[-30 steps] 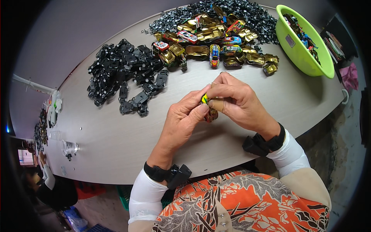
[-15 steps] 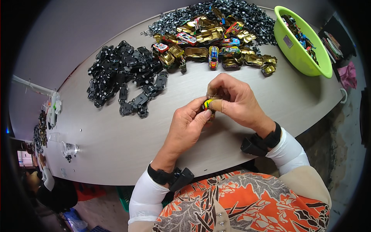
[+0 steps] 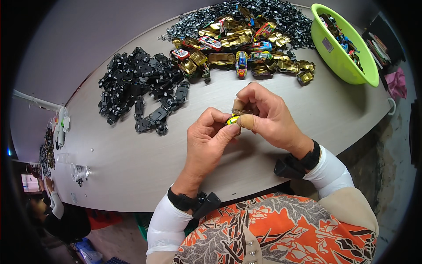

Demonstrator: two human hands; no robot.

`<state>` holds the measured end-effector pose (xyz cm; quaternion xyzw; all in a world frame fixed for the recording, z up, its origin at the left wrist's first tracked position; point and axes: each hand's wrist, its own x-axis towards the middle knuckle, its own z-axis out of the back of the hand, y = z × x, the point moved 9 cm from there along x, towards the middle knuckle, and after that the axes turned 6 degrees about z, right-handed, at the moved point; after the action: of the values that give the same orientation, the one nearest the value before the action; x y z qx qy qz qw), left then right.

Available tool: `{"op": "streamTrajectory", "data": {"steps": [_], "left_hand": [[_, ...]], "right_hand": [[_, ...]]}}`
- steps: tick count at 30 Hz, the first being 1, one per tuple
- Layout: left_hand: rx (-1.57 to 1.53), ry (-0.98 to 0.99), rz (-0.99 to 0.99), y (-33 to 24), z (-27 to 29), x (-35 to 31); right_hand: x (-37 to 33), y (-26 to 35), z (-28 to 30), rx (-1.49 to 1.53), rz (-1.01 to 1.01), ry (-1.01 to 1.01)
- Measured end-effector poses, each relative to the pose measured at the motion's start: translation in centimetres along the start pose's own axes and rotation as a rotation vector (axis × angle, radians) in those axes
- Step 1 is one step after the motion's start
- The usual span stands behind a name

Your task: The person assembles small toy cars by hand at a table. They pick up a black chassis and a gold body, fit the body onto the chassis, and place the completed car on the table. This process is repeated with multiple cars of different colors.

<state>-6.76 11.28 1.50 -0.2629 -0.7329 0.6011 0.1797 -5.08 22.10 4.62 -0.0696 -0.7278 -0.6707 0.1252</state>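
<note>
Over the near middle of the table, both hands meet on a small toy car (image 3: pixel 232 120) with a yellow and green body. My left hand (image 3: pixel 205 140) pinches one end between thumb and bent fingers. From the other side, my right hand (image 3: pixel 273 115) grips it with thumb and curled forefinger; tan tape wraps the thumb. Fingers hide most of the car. Beyond the hands lies a heap of car bodies (image 3: pixel 222 60), many showing gold undersides, others printed in bright colours. Black car chassis (image 3: pixel 157 115) with wheels are piled to the left.
Small wheel-and-axle parts (image 3: pixel 193 27) cover the far edge. A lime-green basin (image 3: pixel 323 47) holding more car bodies stands at the far right. Toward the left are a clear plastic cup (image 3: pixel 80 170) and another person (image 3: pixel 55 207) at the table's end.
The toy car has turned a little between my fingers, showing more yellow. My left hand has shifted slightly; the right remains nearly in place. The piles look unchanged.
</note>
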Motion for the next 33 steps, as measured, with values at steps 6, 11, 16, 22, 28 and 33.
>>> {"op": "streamTrajectory", "data": {"steps": [6,11,16,22,28,33], "left_hand": [[-0.341,0.216,0.257,1.2,-1.0,0.3],[-0.460,0.418,0.471,2.0,-2.2,-0.7],[-0.305,0.233,0.282,2.0,0.2,0.6],[-0.300,0.169,0.339,2.0,-0.1,0.5],[-0.256,0.151,0.405,2.6,0.2,0.2],[-0.104,0.027,0.377,2.7,0.9,0.2]], "right_hand": [[0.2,1.3,0.7,0.079,0.059,0.081],[0.3,1.6,-0.1,0.048,0.157,0.217],[0.4,0.8,0.7,0.058,-0.048,0.157],[0.3,0.0,-0.1,-0.005,-0.120,0.250],[0.1,-1.3,0.1,-0.099,-0.148,0.284],[0.1,-2.0,-0.1,-0.412,-0.060,0.184]]}}
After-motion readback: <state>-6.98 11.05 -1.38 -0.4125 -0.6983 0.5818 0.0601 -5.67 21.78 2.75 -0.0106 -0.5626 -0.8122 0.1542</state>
